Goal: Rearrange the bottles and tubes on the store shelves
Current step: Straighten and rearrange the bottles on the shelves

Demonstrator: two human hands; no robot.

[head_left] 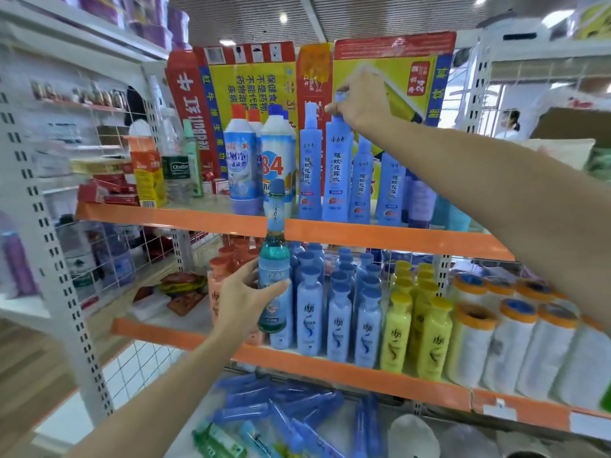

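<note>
"84" [273,165] on white bottle [277,153]

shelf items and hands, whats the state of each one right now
left hand: grips the green-liquid bottle
green-liquid bottle: upright, held off the shelf, cap on
right hand: pinches the top of a tall blue tube
tall blue tube: standing upright on the upper shelf
yellow bottles: upright on the lower shelf, capped
blue tubes: lying jumbled on the bottom level

Two hands [246,297], five tall blue tubes [337,170], four yellow bottles [395,335].
</note>
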